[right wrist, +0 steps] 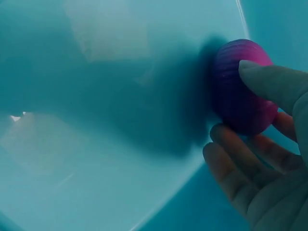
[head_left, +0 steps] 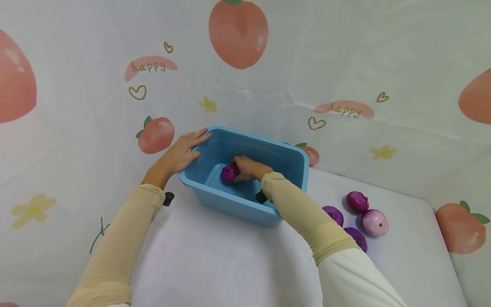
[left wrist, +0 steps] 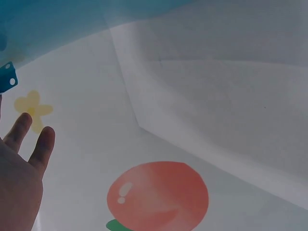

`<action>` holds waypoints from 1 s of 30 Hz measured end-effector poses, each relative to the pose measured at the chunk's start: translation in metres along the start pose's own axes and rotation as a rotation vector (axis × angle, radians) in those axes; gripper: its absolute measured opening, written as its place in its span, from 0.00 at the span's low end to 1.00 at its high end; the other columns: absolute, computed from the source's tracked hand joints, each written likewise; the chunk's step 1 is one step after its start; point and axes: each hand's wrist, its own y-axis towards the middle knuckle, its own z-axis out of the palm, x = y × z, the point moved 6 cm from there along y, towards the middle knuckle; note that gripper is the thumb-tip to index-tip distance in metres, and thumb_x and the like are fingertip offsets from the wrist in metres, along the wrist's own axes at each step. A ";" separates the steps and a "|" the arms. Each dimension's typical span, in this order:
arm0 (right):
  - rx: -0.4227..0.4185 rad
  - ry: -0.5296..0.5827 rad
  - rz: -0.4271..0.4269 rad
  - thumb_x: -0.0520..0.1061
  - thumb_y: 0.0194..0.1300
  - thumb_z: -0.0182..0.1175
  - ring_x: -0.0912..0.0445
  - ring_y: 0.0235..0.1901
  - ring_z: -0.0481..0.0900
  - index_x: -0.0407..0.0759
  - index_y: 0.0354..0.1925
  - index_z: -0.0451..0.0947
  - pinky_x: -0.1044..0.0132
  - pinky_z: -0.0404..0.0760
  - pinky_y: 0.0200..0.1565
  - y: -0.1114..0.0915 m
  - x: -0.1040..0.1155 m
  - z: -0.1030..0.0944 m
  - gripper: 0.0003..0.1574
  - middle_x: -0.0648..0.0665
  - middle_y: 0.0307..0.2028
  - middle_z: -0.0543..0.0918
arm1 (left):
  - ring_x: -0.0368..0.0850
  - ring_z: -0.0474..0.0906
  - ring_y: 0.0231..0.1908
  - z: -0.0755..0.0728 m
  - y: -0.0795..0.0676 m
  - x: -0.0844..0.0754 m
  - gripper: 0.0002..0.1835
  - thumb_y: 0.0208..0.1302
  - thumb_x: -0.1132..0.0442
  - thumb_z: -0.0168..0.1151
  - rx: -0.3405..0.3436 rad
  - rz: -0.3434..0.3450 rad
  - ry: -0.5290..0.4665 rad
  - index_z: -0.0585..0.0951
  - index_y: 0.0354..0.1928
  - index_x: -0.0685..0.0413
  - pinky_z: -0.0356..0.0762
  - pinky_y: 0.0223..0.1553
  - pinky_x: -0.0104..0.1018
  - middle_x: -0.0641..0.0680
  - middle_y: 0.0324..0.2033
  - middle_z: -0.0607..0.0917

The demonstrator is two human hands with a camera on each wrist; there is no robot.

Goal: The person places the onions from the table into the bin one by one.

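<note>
A purple onion (head_left: 229, 174) is low inside a blue plastic tub (head_left: 234, 206), toward its left part. My right hand (head_left: 247, 168) reaches into the tub and grips this onion between thumb and fingers. The right wrist view shows the onion (right wrist: 243, 86) close to the tub's floor, the thumb across its side and the fingers curled beneath. My left hand (head_left: 183, 152) rests at the tub's left rim with its fingers spread and extended over the edge. In the left wrist view only part of that hand (left wrist: 19, 178) appears, its fingers apart.
Right of the tub, several onions lie on the white cloth: a dark magenta one (head_left: 357, 202), a pale pink one (head_left: 374, 223) and purple ones (head_left: 355, 238) partly behind my right sleeve. A printed cloth wall (head_left: 264, 98) stands right behind the tub.
</note>
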 end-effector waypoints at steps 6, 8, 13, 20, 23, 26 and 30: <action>-0.023 -0.012 0.004 0.45 0.67 0.67 0.47 0.64 0.73 0.39 0.69 0.64 0.55 0.74 0.70 -0.003 -0.001 -0.004 0.38 0.37 0.63 0.73 | 0.61 0.44 0.82 -0.002 0.000 -0.003 0.36 0.70 0.58 0.44 -0.005 0.003 -0.002 0.57 0.79 0.28 0.53 0.72 0.76 0.41 0.82 0.50; -0.026 -0.010 -0.001 0.44 0.68 0.66 0.47 0.65 0.73 0.38 0.71 0.63 0.55 0.73 0.71 -0.003 0.000 -0.004 0.39 0.36 0.64 0.72 | 0.60 0.44 0.82 -0.002 0.000 -0.004 0.36 0.70 0.58 0.45 -0.008 0.001 -0.008 0.57 0.79 0.27 0.54 0.72 0.75 0.40 0.82 0.50; -0.016 -0.001 -0.001 0.47 0.69 0.66 0.46 0.69 0.71 0.38 0.74 0.59 0.53 0.70 0.74 -0.004 0.001 -0.009 0.43 0.36 0.68 0.71 | 0.61 0.44 0.81 -0.003 -0.001 -0.006 0.36 0.70 0.58 0.45 -0.016 0.012 -0.016 0.58 0.79 0.28 0.53 0.72 0.76 0.41 0.82 0.51; 0.024 0.145 0.002 0.52 0.69 0.64 0.46 0.69 0.72 0.42 0.76 0.57 0.50 0.72 0.72 -0.017 0.007 -0.028 0.45 0.38 0.70 0.72 | 0.60 0.44 0.82 -0.001 0.001 -0.003 0.36 0.70 0.59 0.44 -0.005 0.040 -0.027 0.58 0.79 0.30 0.53 0.74 0.74 0.40 0.82 0.50; 0.026 0.148 -0.053 0.54 0.70 0.63 0.46 0.71 0.71 0.43 0.77 0.57 0.49 0.72 0.72 -0.028 0.019 -0.044 0.46 0.38 0.72 0.71 | 0.60 0.44 0.82 0.000 0.001 -0.001 0.36 0.70 0.59 0.45 0.003 0.029 -0.036 0.59 0.79 0.29 0.53 0.73 0.74 0.39 0.82 0.50; -0.007 0.168 -0.102 0.56 0.70 0.62 0.47 0.69 0.73 0.47 0.77 0.58 0.49 0.74 0.70 -0.048 0.028 -0.064 0.44 0.40 0.71 0.72 | 0.60 0.44 0.82 0.000 0.001 0.000 0.36 0.70 0.59 0.46 0.005 0.015 -0.042 0.59 0.79 0.28 0.54 0.72 0.75 0.40 0.82 0.50; -0.122 0.236 -0.167 0.57 0.71 0.61 0.48 0.66 0.77 0.51 0.75 0.60 0.52 0.78 0.66 -0.084 0.030 -0.089 0.41 0.43 0.69 0.75 | 0.61 0.44 0.81 0.000 0.000 0.000 0.36 0.70 0.59 0.46 0.004 0.013 -0.042 0.58 0.79 0.29 0.55 0.72 0.76 0.42 0.82 0.50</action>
